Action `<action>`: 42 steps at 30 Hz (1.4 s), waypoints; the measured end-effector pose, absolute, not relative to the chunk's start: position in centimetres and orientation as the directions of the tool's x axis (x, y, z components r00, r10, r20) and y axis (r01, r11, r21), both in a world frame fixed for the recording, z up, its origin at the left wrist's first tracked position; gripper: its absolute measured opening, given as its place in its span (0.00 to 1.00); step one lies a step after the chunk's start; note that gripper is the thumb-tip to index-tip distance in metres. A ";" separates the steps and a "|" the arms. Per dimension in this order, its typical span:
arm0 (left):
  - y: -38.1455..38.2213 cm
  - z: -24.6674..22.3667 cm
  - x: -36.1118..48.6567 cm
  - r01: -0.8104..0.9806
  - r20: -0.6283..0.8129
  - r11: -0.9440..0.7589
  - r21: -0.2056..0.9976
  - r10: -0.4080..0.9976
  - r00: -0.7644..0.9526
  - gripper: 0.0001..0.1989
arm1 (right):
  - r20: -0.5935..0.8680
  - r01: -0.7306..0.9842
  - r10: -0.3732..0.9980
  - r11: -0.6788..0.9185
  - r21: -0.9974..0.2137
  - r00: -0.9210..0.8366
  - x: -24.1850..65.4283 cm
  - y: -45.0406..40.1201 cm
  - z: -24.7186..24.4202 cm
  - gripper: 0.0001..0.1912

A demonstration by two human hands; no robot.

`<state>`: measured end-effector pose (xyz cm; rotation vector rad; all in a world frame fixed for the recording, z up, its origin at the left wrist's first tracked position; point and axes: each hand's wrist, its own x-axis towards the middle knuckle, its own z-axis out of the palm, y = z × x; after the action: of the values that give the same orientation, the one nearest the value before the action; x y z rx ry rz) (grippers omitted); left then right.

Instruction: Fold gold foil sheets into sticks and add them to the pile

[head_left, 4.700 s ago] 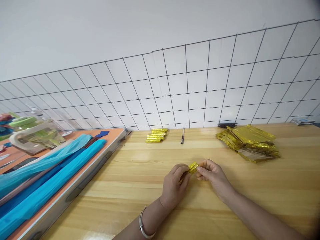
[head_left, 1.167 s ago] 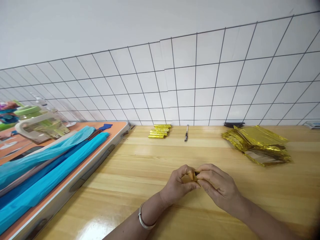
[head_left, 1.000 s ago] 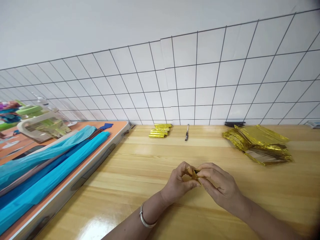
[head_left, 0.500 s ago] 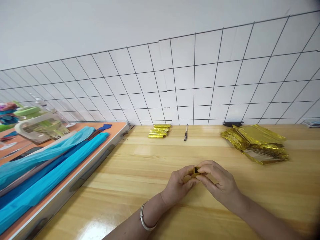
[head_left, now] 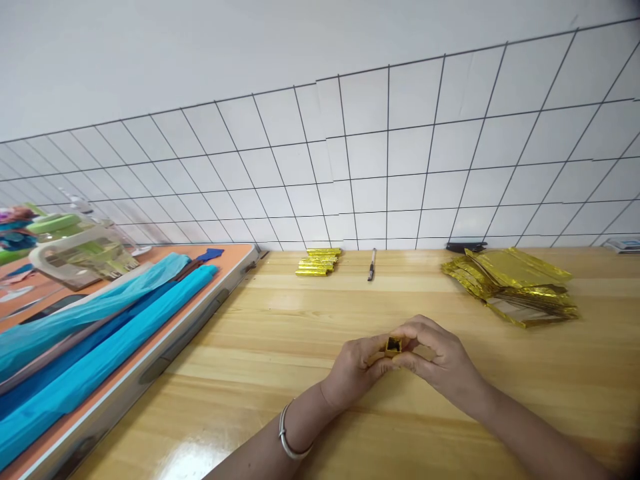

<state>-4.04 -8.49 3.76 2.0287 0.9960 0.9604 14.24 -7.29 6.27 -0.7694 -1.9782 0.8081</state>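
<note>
Between my fingertips is a small gold foil paper tube [head_left: 394, 346], its square open end facing me. My left hand [head_left: 356, 370] pinches its left side, thumb below and fingers above. My right hand [head_left: 440, 353] grips the right side in the same way, fingers curled over the top. Most of the tube's length is hidden behind the fingers. Farther back lie several finished-looking gold foil rolls [head_left: 318, 263] in a small row. At the right, a loose stack of flat gold foil sheets [head_left: 515, 283] rests on the wooden table [head_left: 280, 347].
A pen [head_left: 371, 265] lies near the tiled wall. Behind the foil stack is a black object [head_left: 466, 247]. On the left, an orange-topped table [head_left: 240, 253] carries rolled blue crepe paper [head_left: 125, 340] and a clear container with a green lid [head_left: 55, 224].
The tube's open end has turned more toward me and shows a fuller square. My right fingers have shifted slightly along its edge; the left hand is nearly still.
</note>
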 end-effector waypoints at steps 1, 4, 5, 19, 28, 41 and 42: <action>-8.5 3.7 -4.0 0.354 0.326 -0.498 0.791 0.834 0.445 0.13 | 0.469 0.201 0.756 0.601 -0.774 -0.456 14.2 -7.3 6.3 0.09; -8.4 3.4 -4.0 0.391 0.363 -0.550 0.738 0.812 0.458 0.14 | 0.473 0.205 0.757 0.603 -0.771 -0.451 14.2 -7.2 6.2 0.08; -8.4 3.3 -3.9 0.406 0.375 -0.566 0.718 0.806 0.458 0.14 | 0.474 0.214 0.757 0.606 -0.766 -0.450 14.1 -7.2 6.2 0.07; -7.7 3.2 -4.4 0.282 0.206 -0.363 0.888 0.862 0.463 0.15 | 0.496 0.265 0.780 0.607 -0.750 -0.382 14.2 -7.3 6.2 0.09; -7.6 2.2 -4.3 0.341 0.217 -0.372 0.863 0.884 0.415 0.14 | 0.481 0.262 0.770 0.610 -0.748 -0.419 14.1 -7.3 6.2 0.09; -6.0 1.8 -6.2 0.337 0.299 -0.339 0.878 0.940 0.167 0.18 | 0.355 0.477 0.873 0.482 -0.735 -0.335 15.8 -4.2 3.0 0.09; -5.7 1.6 -6.5 0.347 0.264 -0.306 0.887 0.950 0.164 0.21 | 0.301 0.528 0.887 0.453 -0.719 -0.350 16.2 -3.5 2.3 0.12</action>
<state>-6.51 -5.72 1.61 1.7652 1.2379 1.1336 16.20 -3.53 2.29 -1.1787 -2.0235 0.6756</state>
